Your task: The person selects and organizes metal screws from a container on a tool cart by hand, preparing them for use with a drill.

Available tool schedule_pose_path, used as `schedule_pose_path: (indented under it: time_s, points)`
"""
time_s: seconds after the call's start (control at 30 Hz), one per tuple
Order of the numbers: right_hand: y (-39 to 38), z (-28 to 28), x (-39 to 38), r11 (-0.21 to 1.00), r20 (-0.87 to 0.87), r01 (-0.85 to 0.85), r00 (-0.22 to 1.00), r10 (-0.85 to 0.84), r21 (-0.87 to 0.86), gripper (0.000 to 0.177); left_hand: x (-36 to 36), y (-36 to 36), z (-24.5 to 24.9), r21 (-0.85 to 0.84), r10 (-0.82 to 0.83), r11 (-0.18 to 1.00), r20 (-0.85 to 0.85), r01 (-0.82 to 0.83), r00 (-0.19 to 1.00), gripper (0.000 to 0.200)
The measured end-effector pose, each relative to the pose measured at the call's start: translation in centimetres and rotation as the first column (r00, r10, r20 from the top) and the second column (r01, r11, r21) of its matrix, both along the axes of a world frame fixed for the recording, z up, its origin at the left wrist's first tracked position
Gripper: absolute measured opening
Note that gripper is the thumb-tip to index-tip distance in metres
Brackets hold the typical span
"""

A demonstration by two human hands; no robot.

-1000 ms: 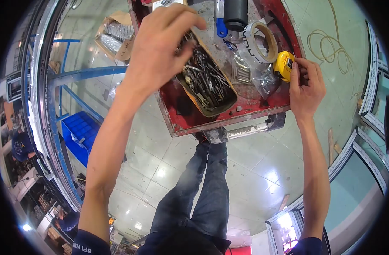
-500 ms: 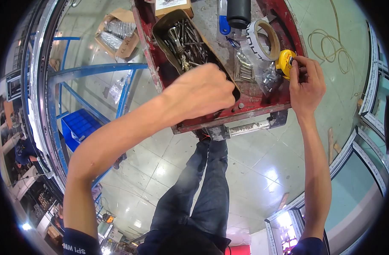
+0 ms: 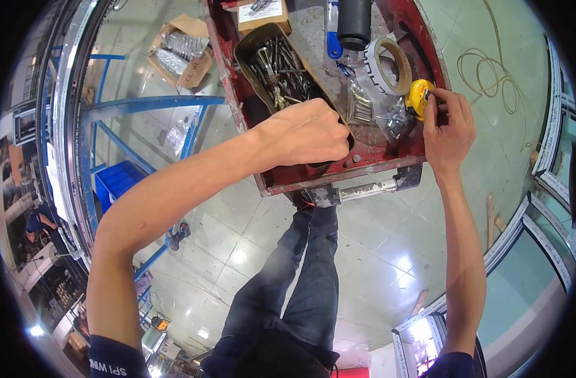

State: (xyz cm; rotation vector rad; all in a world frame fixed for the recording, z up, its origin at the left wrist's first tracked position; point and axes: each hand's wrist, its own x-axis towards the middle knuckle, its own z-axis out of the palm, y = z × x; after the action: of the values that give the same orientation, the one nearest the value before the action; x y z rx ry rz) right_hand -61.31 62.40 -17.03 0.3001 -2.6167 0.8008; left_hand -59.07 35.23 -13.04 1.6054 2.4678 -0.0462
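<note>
My left hand (image 3: 310,133) is closed in a fist over the near end of a long metal bin (image 3: 253,39). Whatever the fist may hold is hidden beneath the fingers. Drill bits and similar metal pieces (image 3: 276,66) fill the bin. At the cart's right side, my right hand (image 3: 450,129) pinches a yellow tape measure (image 3: 419,99) between thumb and fingers. Left of the tape measure stands a roll of printed tape (image 3: 368,80), with a clear plastic bag of small hardware (image 3: 395,120) just below it.
The red cart (image 3: 363,165) has a metal handle (image 3: 368,190) in front. A black cylinder (image 3: 353,25), a blue-handled tool (image 3: 333,44) and a cardboard box (image 3: 263,16) lie farther back. Left are a blue frame (image 3: 156,106), a blue crate (image 3: 118,183) and an open carton (image 3: 197,70).
The view has shifted slightly, and the cart's contents appear a little lower. Both hands keep nearly the same pose, the left over the bin and the right at the tape measure.
</note>
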Motion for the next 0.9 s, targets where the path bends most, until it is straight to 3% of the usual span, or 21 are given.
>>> schedule_pose_path:
  time_s: [0.13,0.17,0.2,0.23,0.27,0.3,0.4,0.63,0.9]
  points:
    - [0.1,-0.1,-0.1,1.0,-0.015,-0.014,1.0,0.013,-0.013,0.011,0.3,-0.7,1.7,0.164,0.09,0.98,0.156,-0.115,0.984,0.014]
    - [0.1,0.0,-0.1,1.0,-0.016,-0.017,1.0,0.017,-0.012,0.011,0.8,-1.6,2.5,0.321,0.169,0.909,0.306,-0.268,0.937,0.014]
    - [0.1,0.0,-0.1,1.0,-0.016,-0.016,1.0,0.016,-0.011,0.011,1.6,-1.9,2.6,0.435,0.247,0.731,0.55,-0.526,0.798,0.013]
    - [0.1,0.0,-0.1,1.0,-0.019,-0.014,1.0,0.014,-0.012,0.01,2.6,-2.2,2.5,0.44,0.235,0.49,0.765,-0.753,0.6,0.013]
    - [0.3,0.0,0.0,1.0,-0.012,-0.01,1.0,0.01,-0.015,0.01,3.4,-2.7,2.5,0.336,0.139,0.219,0.919,-0.916,0.37,0.012]
    - [0.2,0.1,0.1,1.0,-0.008,-0.014,1.0,0.014,-0.022,0.01,3.8,-3.6,2.8,0.144,0.032,0.046,0.989,-0.988,0.146,0.017]
    - [0.0,0.3,0.0,1.0,-0.003,-0.027,1.0,0.027,-0.013,0.011,4.9,-5.8,1.7,-0.232,-0.306,-0.134,0.934,-0.963,-0.183,0.023]
    - [-0.2,0.4,-0.1,0.999,-0.002,-0.032,0.999,0.032,0.025,0.011,5.7,-5.3,1.8,-0.312,-0.441,-0.22,0.877,-0.924,-0.191,0.029]
    - [-0.1,0.4,-0.1,0.998,0.0,-0.035,0.999,0.035,0.052,0.012,6.4,-5.2,1.1,-0.235,-0.479,-0.183,0.869,-0.955,-0.122,0.038]
